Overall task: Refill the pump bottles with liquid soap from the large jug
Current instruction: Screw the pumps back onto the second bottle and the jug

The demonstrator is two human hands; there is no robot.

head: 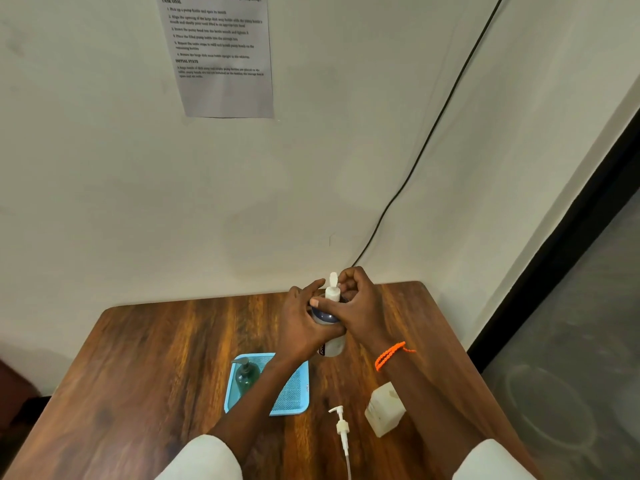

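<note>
A tall soap bottle (333, 342) with a white flip-top cap (333, 289) stands upright near the table's far edge. My left hand (300, 325) grips its body from the left. My right hand (358, 306) wraps the neck, fingers at the raised cap lid. A green pump bottle (246, 375) stands in the blue mesh tray (294, 398). A loose white pump head (342, 427) with its tube lies on the table in front. A square whitish bottle (384, 408) without a pump stands to its right, partly behind my right forearm.
The wooden table (156, 368) abuts a pale wall with a printed sheet (221, 57) and a black cable (433, 129). The table's right edge drops to a grey floor (571, 375). An orange bracelet (391, 355) is on my right wrist.
</note>
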